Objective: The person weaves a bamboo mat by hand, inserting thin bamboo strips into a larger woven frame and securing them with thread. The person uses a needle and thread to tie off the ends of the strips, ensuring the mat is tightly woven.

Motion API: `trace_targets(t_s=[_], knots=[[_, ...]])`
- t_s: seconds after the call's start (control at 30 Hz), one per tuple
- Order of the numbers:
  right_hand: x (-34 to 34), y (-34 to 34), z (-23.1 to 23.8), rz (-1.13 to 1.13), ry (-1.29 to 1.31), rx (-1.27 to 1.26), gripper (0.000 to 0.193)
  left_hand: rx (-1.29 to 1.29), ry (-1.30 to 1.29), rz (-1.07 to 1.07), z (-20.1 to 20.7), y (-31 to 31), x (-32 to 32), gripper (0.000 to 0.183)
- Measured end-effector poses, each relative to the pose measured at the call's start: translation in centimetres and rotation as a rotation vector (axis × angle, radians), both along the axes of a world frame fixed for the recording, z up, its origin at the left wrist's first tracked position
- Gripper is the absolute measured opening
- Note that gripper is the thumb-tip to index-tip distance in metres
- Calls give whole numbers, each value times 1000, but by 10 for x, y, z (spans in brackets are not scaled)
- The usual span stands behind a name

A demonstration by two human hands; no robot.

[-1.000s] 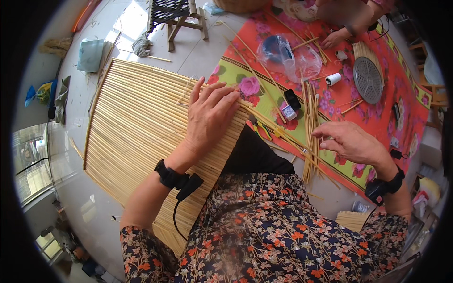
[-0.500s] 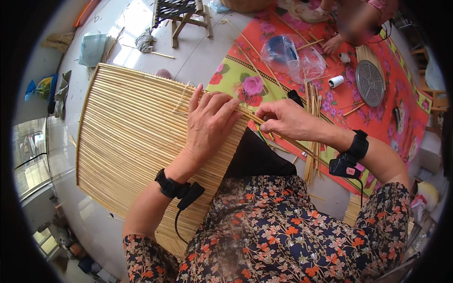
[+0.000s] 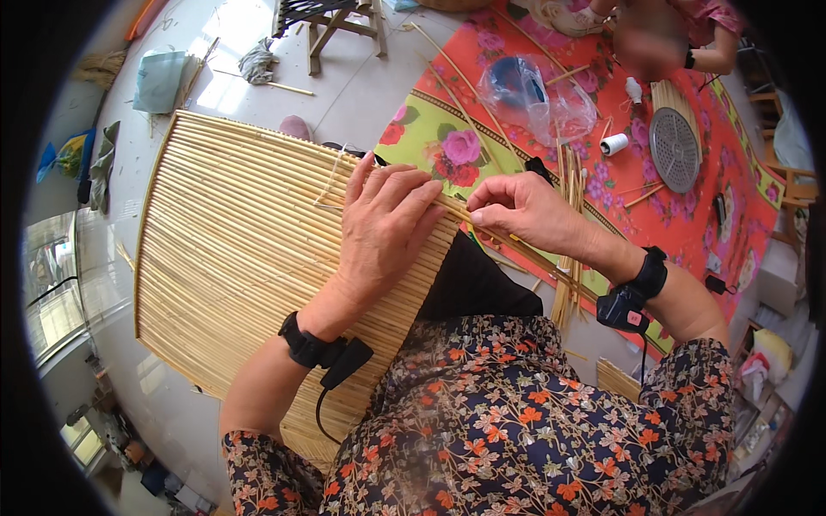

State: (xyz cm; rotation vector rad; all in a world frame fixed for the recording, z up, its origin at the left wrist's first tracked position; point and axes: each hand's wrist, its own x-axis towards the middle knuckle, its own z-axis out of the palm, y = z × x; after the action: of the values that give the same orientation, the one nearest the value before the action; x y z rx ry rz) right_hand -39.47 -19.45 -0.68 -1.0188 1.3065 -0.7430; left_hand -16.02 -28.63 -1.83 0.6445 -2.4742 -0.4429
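Observation:
Across my lap lies a large mat (image 3: 241, 232) of straw-coloured stalks set side by side in rows. My left hand (image 3: 385, 219) rests flat on its far right part, fingers stretched toward the top edge. Beside those fingertips a loose white thread (image 3: 330, 182) stands up from the stalks. Just past the mat's right corner, my right hand (image 3: 527, 211) pinches a long stalk (image 3: 540, 265) between thumb and forefinger. That stalk runs along the mat's top edge and sticks out to the lower right under my wrist. My left fingers partly cover the edge.
On a red and yellow-green flowered cloth (image 3: 447, 107) lie a bundle of stalks (image 3: 568, 206), a thread spool (image 3: 613, 144), a clear plastic bag (image 3: 551, 112) and a grey perforated disc (image 3: 674, 150). Another person (image 3: 718, 47) works at the far right. A wooden stool (image 3: 344, 30) stands at the back.
My right hand has shifted slightly, still pinching the stalk at the mat's corner. My left hand stays in place. The other person's hand has drawn back from the stalks on the cloth.

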Motion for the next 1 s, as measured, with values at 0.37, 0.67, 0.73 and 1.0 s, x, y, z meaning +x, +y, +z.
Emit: trace_targets(t_s=[0.37,0.67,0.73,1.0], knots=[[24,8,13,-98,514,-372,17,20,54,6,3,-1,-1,21],[38,15,14,-171,615,-454,29,14,71,23,3,0,-2,24],[39,16,16,-180,629,-449,28,17,80,27,4,0,-2,25],[35,13,21,-136,643,-463,17,7,60,20,4,0,-1,24]])
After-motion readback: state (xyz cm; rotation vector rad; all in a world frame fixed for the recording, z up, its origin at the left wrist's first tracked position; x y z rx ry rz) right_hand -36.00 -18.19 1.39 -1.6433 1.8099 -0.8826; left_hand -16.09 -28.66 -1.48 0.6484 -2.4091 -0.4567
